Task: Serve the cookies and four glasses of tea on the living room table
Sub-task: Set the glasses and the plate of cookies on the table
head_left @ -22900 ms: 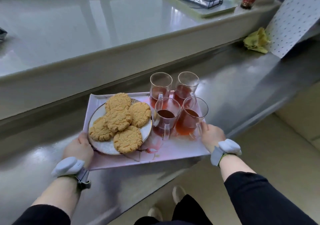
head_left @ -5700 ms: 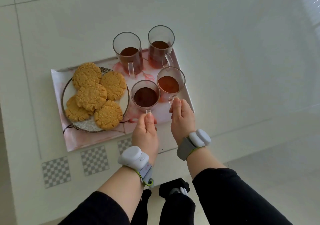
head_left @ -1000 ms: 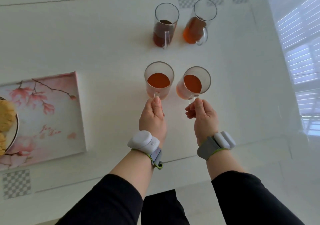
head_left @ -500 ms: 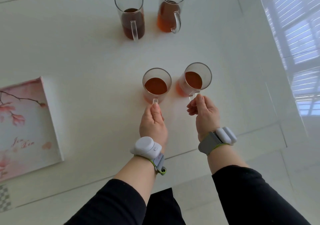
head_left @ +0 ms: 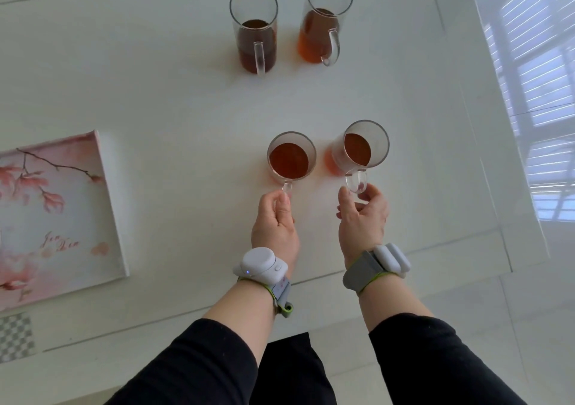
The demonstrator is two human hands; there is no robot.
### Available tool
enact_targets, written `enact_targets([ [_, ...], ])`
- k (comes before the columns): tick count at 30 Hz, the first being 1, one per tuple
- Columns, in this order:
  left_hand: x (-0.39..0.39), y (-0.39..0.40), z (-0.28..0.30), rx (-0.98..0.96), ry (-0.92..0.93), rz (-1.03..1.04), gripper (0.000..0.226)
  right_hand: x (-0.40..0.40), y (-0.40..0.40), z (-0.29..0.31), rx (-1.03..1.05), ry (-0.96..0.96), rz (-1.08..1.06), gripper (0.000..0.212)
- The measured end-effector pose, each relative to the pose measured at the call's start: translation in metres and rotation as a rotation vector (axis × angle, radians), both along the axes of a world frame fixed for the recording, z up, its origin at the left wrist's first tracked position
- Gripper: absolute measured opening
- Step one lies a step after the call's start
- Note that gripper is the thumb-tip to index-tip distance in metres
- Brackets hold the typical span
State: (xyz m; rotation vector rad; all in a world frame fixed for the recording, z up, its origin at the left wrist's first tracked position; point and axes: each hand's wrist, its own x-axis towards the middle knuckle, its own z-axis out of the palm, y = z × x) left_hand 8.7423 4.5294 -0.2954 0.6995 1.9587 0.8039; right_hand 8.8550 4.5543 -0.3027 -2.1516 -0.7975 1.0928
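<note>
- Two near glasses of tea stand side by side on the white tabletop (head_left: pixel 161 99), each with its handle turned back toward the person; the left hand (head_left: pixel 275 221) is nearer the left glass (head_left: pixel 292 158), the right hand (head_left: pixel 362 214) nearer the right glass (head_left: pixel 361 151).
- Left-hand fingers (head_left: pixel 283 200) are curled and meet the tip of the left glass's handle in a light pinch; the glass stands just ahead of the fingertips, upright.
- Right-hand fingers are loosely spread on either side of the right glass's handle (head_left: pixel 356 180), thumb on one side, forefinger on the other; whether they touch it cannot be told. The glass looks tipped away to the right, though the wide lens may account for that.
- Two far glasses (head_left: pixel 253 31) stand as a pair well beyond the hands, handles also facing the person, untouched.
- The flowered tray (head_left: pixel 56 211) lies well to the left on the tabletop; no cookies are in sight.
- All four glasses appear served; the coming move likely turns on letting go of the handles straight back, without dragging either glass.
</note>
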Motion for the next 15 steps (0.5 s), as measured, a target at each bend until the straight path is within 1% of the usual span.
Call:
enact_targets([
  [3,-0.018,-0.010,0.007,-0.022,0.008,0.032,0.017,-0.019,-0.014,0.006,-0.039,0.019,-0.059,0.045],
  [5,-0.038,-0.018,0.010,-0.039,0.039,0.062,0.019,-0.036,-0.023,0.011,-0.073,0.045,-0.052,0.038],
  [9,-0.092,-0.039,0.007,-0.067,0.095,0.108,0.024,-0.085,-0.046,0.016,-0.134,0.144,0.119,0.022],
  [11,-0.102,-0.041,0.008,-0.065,0.119,0.097,0.023,-0.093,-0.053,0.018,-0.133,0.187,0.199,0.019],
  [12,-0.146,-0.061,0.005,-0.074,0.150,0.145,0.021,-0.138,-0.066,0.020,-0.146,0.199,0.290,0.018],
  [15,-0.182,-0.075,0.008,-0.057,0.233,0.173,0.021,-0.174,-0.073,0.023,-0.122,0.252,0.409,0.018],
])
